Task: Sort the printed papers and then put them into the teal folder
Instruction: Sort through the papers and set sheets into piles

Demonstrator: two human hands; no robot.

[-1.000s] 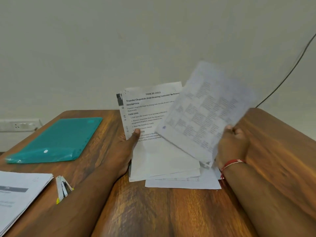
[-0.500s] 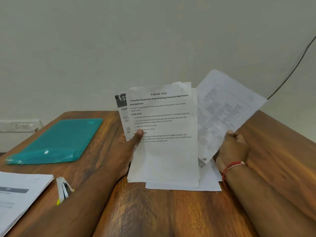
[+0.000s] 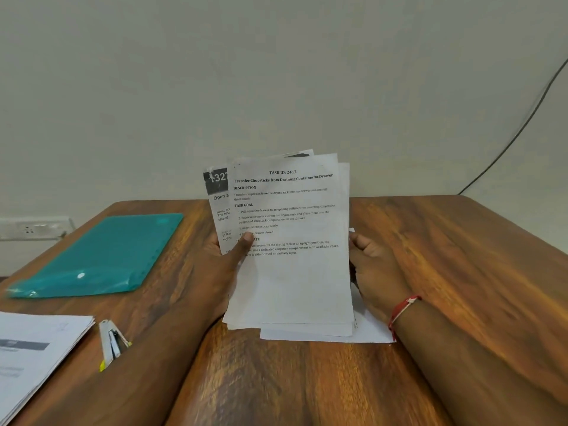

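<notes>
Tucked the loose sheet (image 3: 345, 192) behind the printed papers (image 3: 292, 281), now pinched at centre frame by left hand (image 3: 226, 267) and right hand (image 3: 379, 272); probably still sorting, teal folder (image 3: 101, 256) unfilled at left.

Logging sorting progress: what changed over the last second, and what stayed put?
The right hand swung its loose sheet from in front of the held stack rightward, then tucked it behind; it holds the stack's right edge. The left hand, teal folder, stapler and side pile stayed.
</notes>
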